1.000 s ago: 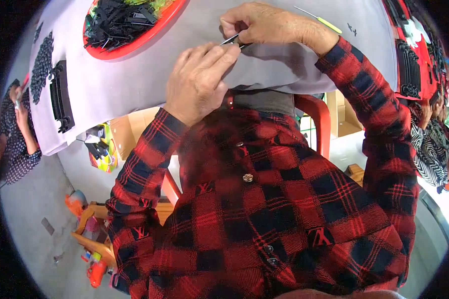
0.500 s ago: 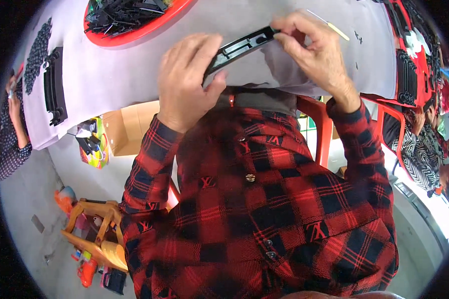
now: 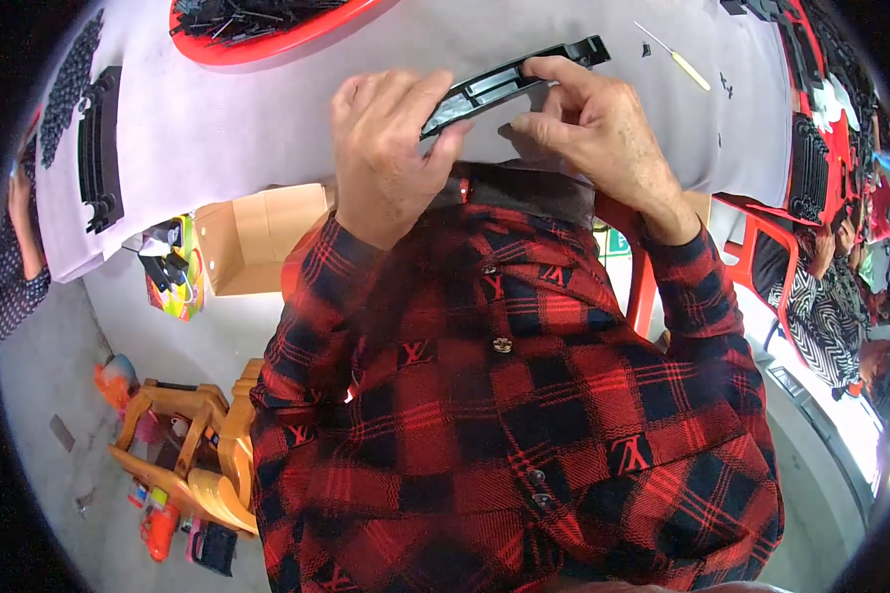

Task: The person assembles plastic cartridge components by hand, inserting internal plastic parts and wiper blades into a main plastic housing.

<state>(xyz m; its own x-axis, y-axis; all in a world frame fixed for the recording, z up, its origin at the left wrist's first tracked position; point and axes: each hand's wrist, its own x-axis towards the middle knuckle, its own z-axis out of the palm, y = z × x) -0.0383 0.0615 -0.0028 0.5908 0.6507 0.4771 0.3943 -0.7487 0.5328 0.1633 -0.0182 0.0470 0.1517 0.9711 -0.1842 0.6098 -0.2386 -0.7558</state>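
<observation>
My left hand [image 3: 391, 153] pinches the left end of the long black tray-like part [image 3: 496, 87], thumb on the near edge, fingers on the far side. Right hand [image 3: 608, 138]: index finger on the part, thumb spread off it; can't tell what the curled fingers touch. Part sits over the bench [image 3: 227, 128], slanted, right end farther out, well in from the near edge. Room: a band of pale cloth separates it from the red basin [image 3: 267, 49], far left. Tighter at right: small black bit [image 3: 647, 48], then yellow-handled tool [image 3: 692, 73]. Black strip stack [image 3: 99, 148] is well left, by the bench's left edge.
</observation>
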